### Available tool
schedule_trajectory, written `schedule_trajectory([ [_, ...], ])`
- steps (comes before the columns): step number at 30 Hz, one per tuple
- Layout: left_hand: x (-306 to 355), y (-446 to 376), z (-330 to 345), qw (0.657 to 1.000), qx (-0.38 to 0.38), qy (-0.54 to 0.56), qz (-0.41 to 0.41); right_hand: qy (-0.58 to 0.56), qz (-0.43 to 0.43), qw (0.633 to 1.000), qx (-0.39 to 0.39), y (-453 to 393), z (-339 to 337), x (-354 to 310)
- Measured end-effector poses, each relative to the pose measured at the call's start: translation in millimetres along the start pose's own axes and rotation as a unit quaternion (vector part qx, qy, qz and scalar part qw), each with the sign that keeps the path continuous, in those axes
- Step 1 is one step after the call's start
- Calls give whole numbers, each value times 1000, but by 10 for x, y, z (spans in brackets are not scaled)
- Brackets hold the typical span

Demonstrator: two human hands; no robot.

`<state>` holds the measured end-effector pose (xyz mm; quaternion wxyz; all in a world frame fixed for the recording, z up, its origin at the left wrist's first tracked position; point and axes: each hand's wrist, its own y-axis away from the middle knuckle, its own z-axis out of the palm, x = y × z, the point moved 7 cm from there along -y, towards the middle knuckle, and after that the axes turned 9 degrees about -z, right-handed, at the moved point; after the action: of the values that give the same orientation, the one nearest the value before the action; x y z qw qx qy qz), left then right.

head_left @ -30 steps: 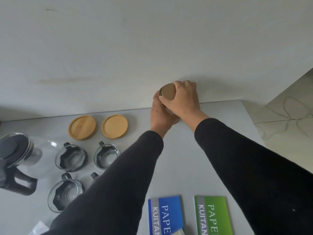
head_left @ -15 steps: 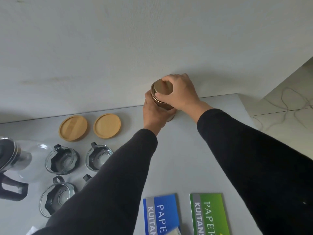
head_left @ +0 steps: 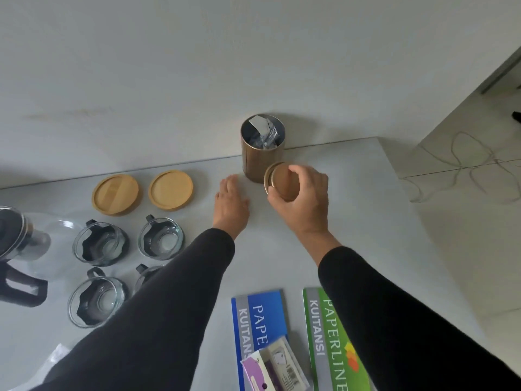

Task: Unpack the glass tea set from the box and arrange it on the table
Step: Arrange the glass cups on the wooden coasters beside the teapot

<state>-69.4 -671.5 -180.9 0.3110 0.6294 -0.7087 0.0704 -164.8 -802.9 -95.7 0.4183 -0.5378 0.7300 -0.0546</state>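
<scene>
A bronze canister (head_left: 255, 162) stands uncovered at the table's far edge by the wall, with a silver foil bag (head_left: 263, 132) inside. My right hand (head_left: 303, 198) grips its round lid (head_left: 282, 182), tilted, just in front of the canister. My left hand (head_left: 231, 206) rests flat and empty on the table left of the canister. A glass teapot (head_left: 25, 244) with a black handle sits at the far left. Beside it stand several glass cups (head_left: 100, 244) in black holders, one partly hidden by my left sleeve. Two wooden coasters (head_left: 115, 194) lie behind the cups.
A blue receipt book (head_left: 258, 317) and a green one (head_left: 324, 328) lie near the front edge, with a small packaged item (head_left: 275, 365) overlapping them. The table's right edge (head_left: 400, 198) drops to a marble floor. A white wall backs the table.
My right hand has lifted the lid off the canister and drawn it toward me. My left hand has let go of the canister and now lies on the table.
</scene>
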Motion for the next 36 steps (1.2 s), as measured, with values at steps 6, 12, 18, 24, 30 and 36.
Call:
schedule_trajectory([
  [6, -83, 118, 164, 995, -14, -89, 36, 36, -4, 993, -112, 450, 324, 139],
  [12, -123, 113, 179, 995, -22, -92, 38, 56, -11, 986, -159, 504, 453, 151],
  [18, -136, 106, 159, 994, -55, -91, 31, 61, 12, 977, -205, 546, 495, 225],
  [24, -129, 288, -83, 999, -38, 12, 5, 120, 19, 959, -255, 506, 382, 123],
  [30, -236, 909, -651, 988, 85, 125, 41, 139, 12, 966, -219, 467, 148, -413],
  [36, -664, 1600, -1278, 959, 208, 179, 75, 118, 9, 974, -192, 694, 9, -1164],
])
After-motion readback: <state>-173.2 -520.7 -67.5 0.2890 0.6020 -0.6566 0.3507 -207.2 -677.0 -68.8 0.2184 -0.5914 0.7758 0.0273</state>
